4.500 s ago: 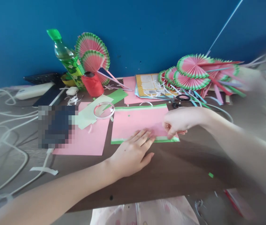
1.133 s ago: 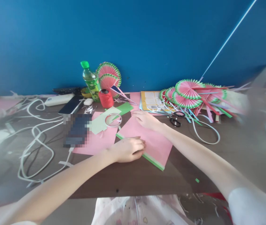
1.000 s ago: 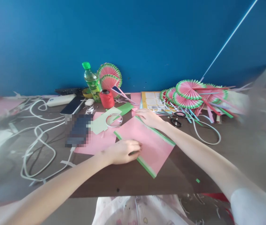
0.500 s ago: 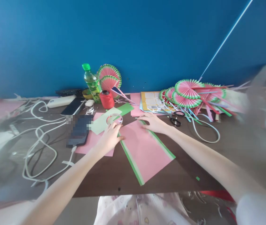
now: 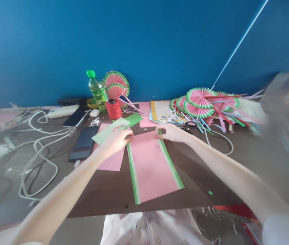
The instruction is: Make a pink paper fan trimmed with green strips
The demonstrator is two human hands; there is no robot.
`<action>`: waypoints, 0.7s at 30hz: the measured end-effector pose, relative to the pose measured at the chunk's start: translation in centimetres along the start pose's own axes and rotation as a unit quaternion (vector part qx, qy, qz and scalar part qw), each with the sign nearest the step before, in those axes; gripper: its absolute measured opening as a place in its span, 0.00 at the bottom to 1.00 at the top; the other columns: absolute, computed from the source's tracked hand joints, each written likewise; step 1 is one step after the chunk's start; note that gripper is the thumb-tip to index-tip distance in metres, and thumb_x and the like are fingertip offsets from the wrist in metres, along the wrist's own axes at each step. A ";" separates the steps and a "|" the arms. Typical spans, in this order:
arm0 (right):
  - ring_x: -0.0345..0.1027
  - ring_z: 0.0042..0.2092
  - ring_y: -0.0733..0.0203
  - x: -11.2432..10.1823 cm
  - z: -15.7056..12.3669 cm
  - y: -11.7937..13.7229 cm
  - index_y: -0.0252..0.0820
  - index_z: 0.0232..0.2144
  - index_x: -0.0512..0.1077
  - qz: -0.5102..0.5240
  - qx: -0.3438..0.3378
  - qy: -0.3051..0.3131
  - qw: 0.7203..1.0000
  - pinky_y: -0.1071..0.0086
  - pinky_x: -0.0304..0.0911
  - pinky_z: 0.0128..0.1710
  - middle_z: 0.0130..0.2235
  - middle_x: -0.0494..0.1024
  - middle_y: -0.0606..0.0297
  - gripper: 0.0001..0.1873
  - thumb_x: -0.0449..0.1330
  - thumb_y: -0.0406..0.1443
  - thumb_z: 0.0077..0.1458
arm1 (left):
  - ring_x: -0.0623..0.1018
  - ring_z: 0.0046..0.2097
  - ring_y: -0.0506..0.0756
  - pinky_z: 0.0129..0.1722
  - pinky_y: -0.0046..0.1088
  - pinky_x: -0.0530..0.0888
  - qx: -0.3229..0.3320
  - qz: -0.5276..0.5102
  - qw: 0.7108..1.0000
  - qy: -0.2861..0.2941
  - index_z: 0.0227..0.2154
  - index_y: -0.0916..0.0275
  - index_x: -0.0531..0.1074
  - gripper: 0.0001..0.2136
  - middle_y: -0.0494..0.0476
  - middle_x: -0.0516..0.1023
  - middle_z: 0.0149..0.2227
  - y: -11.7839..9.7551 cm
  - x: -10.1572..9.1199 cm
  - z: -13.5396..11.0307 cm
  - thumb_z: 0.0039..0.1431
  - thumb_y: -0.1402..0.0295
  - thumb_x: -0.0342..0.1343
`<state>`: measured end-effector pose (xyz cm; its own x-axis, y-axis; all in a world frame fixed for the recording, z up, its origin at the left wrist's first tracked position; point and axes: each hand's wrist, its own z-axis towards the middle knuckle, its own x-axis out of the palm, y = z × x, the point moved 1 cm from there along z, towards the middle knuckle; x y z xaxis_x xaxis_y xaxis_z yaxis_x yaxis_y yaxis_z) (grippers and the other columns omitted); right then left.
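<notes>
A pink paper sheet with green strips along both long edges (image 5: 151,166) lies lengthwise on the brown table (image 5: 205,177), running away from me. My left hand (image 5: 116,141) pinches its far left corner, fingers closed on the paper. My right hand (image 5: 172,132) grips the far right corner the same way. A second plain pink sheet (image 5: 111,160) lies just left of it, under my left wrist. A clear tape ring (image 5: 121,128) sits on a pale green sheet right beyond my left hand.
A red thread spool (image 5: 113,109), green bottle (image 5: 96,90) and paper fans (image 5: 115,85) stand at the back. More pink and green fans (image 5: 200,102) and black scissors (image 5: 189,124) lie at the right. A phone (image 5: 83,143) and white cables (image 5: 37,149) lie at the left.
The green-edged pink sheet has been turned from lying crosswise to pointing away from me. My left hand moved from its near edge up to the far left corner; my right hand stayed at the far end.
</notes>
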<state>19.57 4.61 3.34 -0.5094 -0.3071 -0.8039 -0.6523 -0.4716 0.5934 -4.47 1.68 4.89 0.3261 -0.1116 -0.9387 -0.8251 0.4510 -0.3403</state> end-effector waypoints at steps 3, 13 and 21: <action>0.63 0.25 0.67 -1.3 -0.1 0.4 0.37 0.26 0.71 0.027 0.034 0.017 0.999 0.71 0.57 0.29 0.22 0.70 0.69 0.09 0.58 0.39 0.48 | 0.74 0.34 0.54 0.34 0.29 0.67 -0.008 0.006 1.000 -0.024 0.28 0.61 0.71 0.06 0.54 0.75 0.32 -0.4 -0.8 0.5 0.55 0.69 0.49; 0.74 0.30 0.60 -5.8 0.2 1.3 0.39 0.37 0.77 0.018 0.009 -0.073 0.997 0.69 0.66 0.30 0.32 0.81 0.62 0.14 0.54 0.38 0.55 | 0.78 0.39 0.53 0.42 0.27 0.71 0.011 -0.020 0.985 -0.171 0.38 0.62 0.76 0.11 0.54 0.80 0.37 -1.8 -4.6 2.4 0.56 0.72 0.50; 0.71 0.47 0.58 -7.8 -3.3 4.9 0.45 0.43 0.74 -0.192 -0.206 -0.382 0.880 0.61 0.67 0.45 0.45 0.78 0.64 0.14 0.51 0.33 0.59 | 0.74 0.51 0.53 0.51 0.32 0.71 0.155 0.073 0.894 -0.413 0.48 0.60 0.71 0.16 0.52 0.76 0.48 -4.1 -6.4 -0.4 0.62 0.73 0.42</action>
<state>22.23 1.99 12.39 -0.6267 0.5117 -0.5878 -0.6801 -0.7273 0.0920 -3.39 0.23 12.30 0.5614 0.6025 -0.5673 -0.7602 0.6463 -0.0659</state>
